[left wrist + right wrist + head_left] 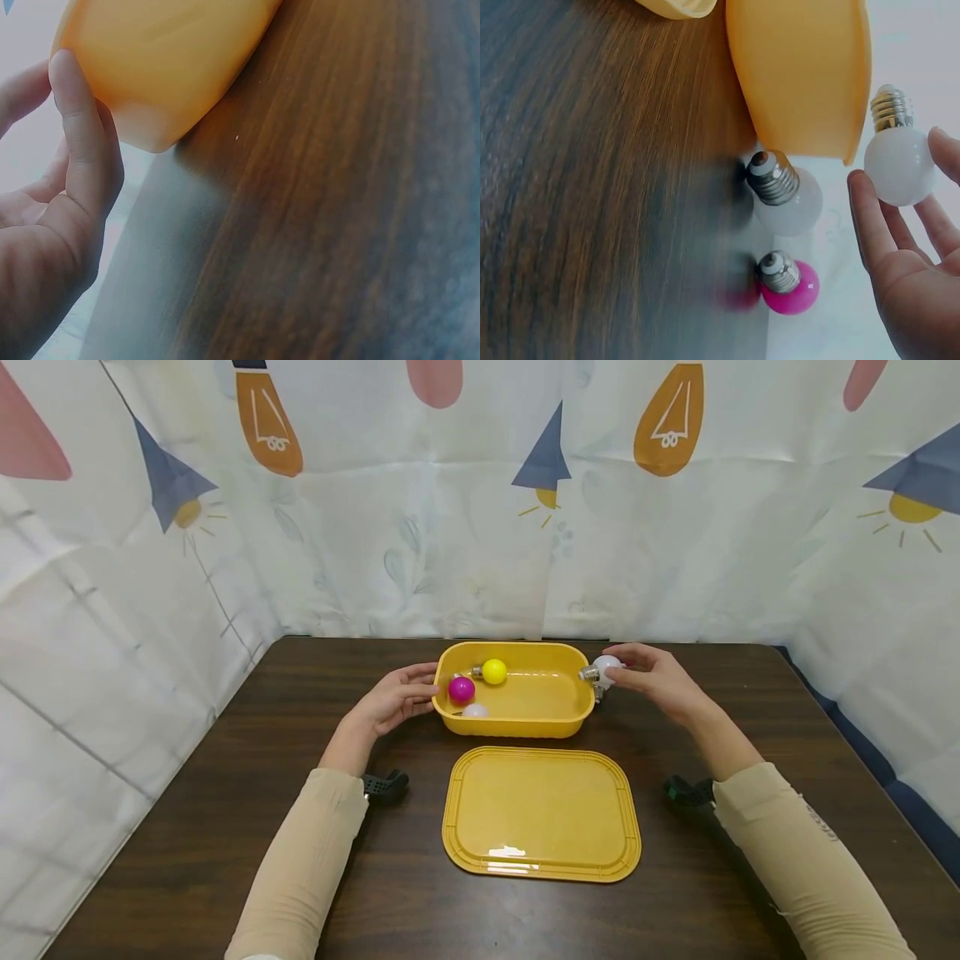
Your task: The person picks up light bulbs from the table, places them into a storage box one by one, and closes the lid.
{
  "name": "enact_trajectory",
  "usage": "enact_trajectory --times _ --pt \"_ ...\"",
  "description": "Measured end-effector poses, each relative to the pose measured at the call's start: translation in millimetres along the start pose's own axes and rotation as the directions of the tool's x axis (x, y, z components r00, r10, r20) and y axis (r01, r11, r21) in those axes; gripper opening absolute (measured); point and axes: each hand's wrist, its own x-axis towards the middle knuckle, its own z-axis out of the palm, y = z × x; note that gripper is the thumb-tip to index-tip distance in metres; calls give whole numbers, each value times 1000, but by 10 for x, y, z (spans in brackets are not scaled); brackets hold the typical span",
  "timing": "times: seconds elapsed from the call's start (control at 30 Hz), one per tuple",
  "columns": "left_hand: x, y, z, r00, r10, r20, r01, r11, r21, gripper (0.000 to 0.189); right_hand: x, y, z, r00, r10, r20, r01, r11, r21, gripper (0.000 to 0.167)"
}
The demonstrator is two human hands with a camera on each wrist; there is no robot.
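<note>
My right hand (654,675) pinches a white light bulb (900,166) by its round globe, its metal screw base (588,674) just above the right rim of a yellow bin (540,728). At the bin's left end, my left hand (396,697) touches the outside wall with fairly straight fingers. Inside the bin, toward the left, lie a yellow bulb (494,672), a magenta bulb (461,690) and a white bulb (475,711) partly hidden by the front wall. In the right wrist view another white bulb (791,206) and a magenta bulb (799,291) lie on the table beside the bin.
A flat yellow lid (542,814) lies on the dark wooden table (187,860) in front of the bin. Behind the table hangs a white patterned curtain (465,552). Both wrists wear dark straps.
</note>
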Motion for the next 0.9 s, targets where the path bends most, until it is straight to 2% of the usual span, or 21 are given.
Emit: enact_trajectory --times 0.23,0.53,0.9 --pt "-8 17 9 1000 5 -2 -5 1000 9 59 22 -45 52 1000 -2 16 2 1000 -10 52" --pt "-27 20 3 1000 -3 -5 3 1000 2 59 50 -33 119 999 -28 34 26 999 37 52" --pt "-6 4 -1 1000 -6 -3 6 1000 -3 58 59 -53 118 1000 -25 18 24 999 39 52"
